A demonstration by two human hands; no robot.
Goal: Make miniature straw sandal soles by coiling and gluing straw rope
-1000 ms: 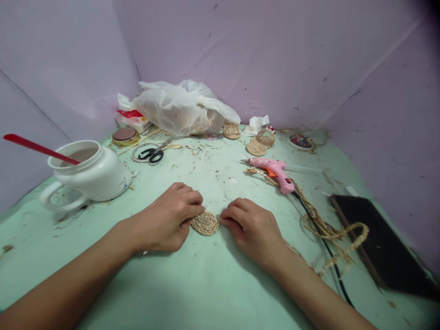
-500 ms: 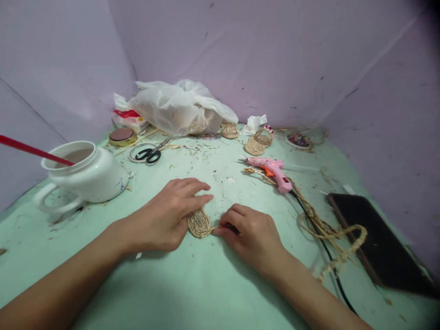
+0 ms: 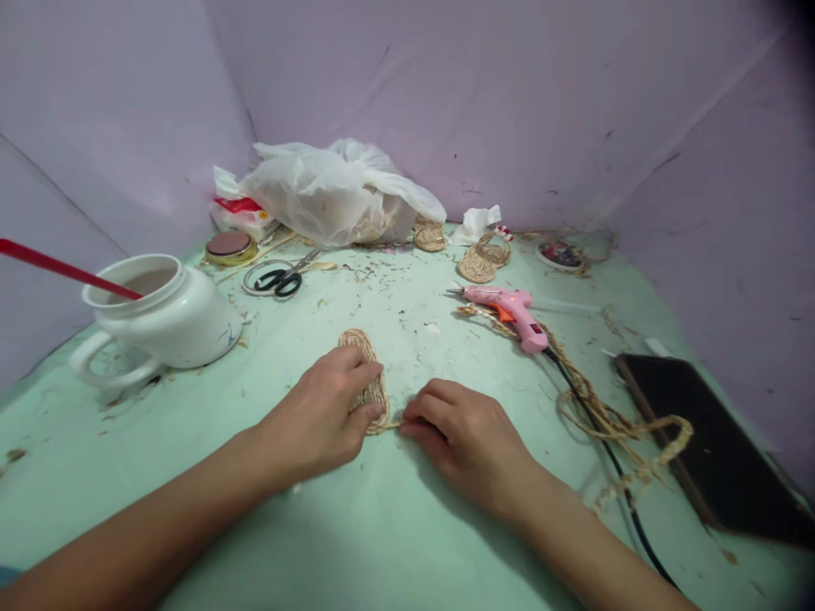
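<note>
A small woven straw sole [image 3: 357,341], an elongated coil of braided fibre, lies on the green table in front of me. My left hand [image 3: 337,399] grips it across the middle, thumb at the near right edge and fingers over the top, hiding part of it. From the sole's near end a short stretch of straw cord [image 3: 393,424] runs right into my right hand [image 3: 464,433]. That hand pinches the cord between thumb and fingers just above the tabletop. Where the cord goes beyond these fingers is hidden.
A pink glue gun [image 3: 509,307] lies ahead on the right, beside loose braided cord [image 3: 592,407] and a phone [image 3: 713,450]. Scissors [image 3: 280,278] and a white pot [image 3: 191,314] stand left. Behind are a plastic bag [image 3: 337,195] and a finished small straw slipper [image 3: 480,265].
My left hand has shifted its hold lower on the sole, so its far end now shows. The fingers have closed in around it. My right hand keeps pinching the cord.
</note>
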